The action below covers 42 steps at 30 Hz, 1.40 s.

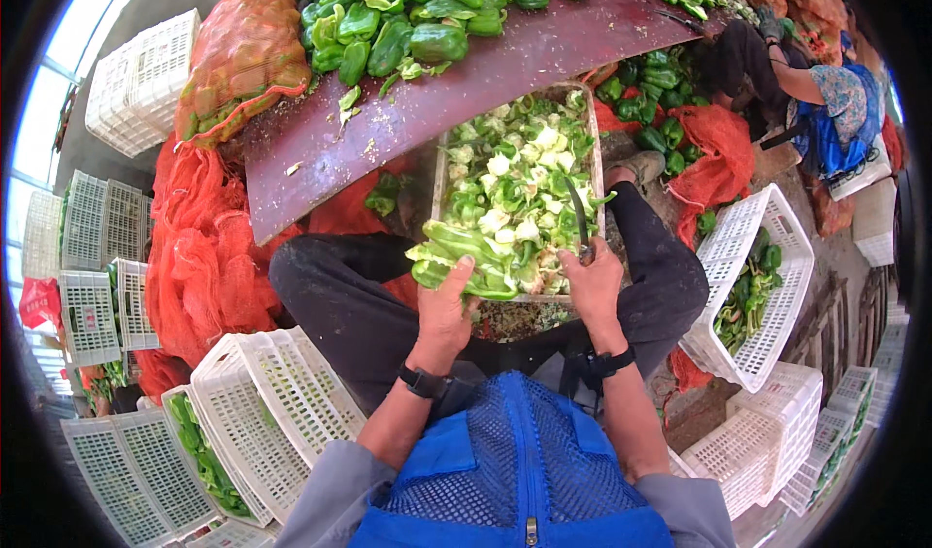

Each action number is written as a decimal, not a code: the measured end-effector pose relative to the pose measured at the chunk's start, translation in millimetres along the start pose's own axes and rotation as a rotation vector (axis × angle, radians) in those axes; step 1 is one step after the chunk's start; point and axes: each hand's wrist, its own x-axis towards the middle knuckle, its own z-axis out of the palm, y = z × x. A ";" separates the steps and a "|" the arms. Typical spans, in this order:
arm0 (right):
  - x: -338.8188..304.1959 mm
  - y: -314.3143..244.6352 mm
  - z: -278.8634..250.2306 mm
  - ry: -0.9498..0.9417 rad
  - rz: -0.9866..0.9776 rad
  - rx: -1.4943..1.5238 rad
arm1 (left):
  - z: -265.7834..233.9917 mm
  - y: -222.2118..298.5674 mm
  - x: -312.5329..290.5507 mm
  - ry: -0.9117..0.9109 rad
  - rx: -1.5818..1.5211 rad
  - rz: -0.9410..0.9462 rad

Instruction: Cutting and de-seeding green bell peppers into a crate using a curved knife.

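Observation:
My left hand (446, 305) is closed around a cut green pepper (466, 260), its pale inside showing, above the near left corner of a crate. My right hand (593, 291) grips a knife (579, 208) with a dark curved blade pointing away from me. Under both hands is the shallow white crate (439, 181), filled with pepper cores (529, 165), pale seed clumps and green stem ends. The crate sits between my bent knees. Part of the knife's handle is hidden inside my fingers.
Whole green peppers (398, 24) are heaped on the dark red board (515, 72) ahead. Red mesh sacks (209, 257) lie to the left. White crates (282, 393) flank me, one at right holding cut peppers (749, 291). Another person (825, 92) sits far right.

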 end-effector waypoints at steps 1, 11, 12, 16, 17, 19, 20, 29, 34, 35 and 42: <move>3.3 1.9 0.9 -0.001 -0.002 -0.001 | 1.3 2.1 -2.2 -0.008 0.008 0.043; 18.7 -2.3 35.0 -0.153 -0.179 -0.114 | -76.3 116.2 -42.5 0.367 0.337 0.393; 18.8 -13.4 36.4 -0.184 -0.106 -0.176 | -95.8 134.3 -50.0 0.424 0.406 0.473; 21.0 -14.7 50.6 -0.270 -0.062 -0.317 | -210.1 202.1 -86.2 0.702 0.847 0.782; 22.2 -7.0 56.2 -0.299 -0.068 -0.312 | -226.7 217.7 -98.2 0.801 0.962 0.813; 21.8 9.1 65.0 -0.250 -0.142 -0.239 | -277.8 243.0 -125.0 0.904 1.162 0.770; 23.0 15.8 66.5 -0.227 -0.111 -0.123 | -299.4 250.3 -134.9 1.029 1.287 0.647; 17.4 -35.4 23.6 -0.614 0.533 0.957 | -356.9 238.6 -163.3 1.080 2.003 0.383; -3.6 -53.2 18.0 -0.750 0.630 1.283 | -221.3 199.8 -103.8 0.584 1.246 0.528; -8.3 -55.8 15.9 -0.803 0.633 1.383 | -199.0 181.4 -90.4 0.457 1.090 0.566; -39.3 -68.8 9.2 -0.779 0.508 1.309 | -37.3 76.8 -47.8 -0.165 0.537 0.124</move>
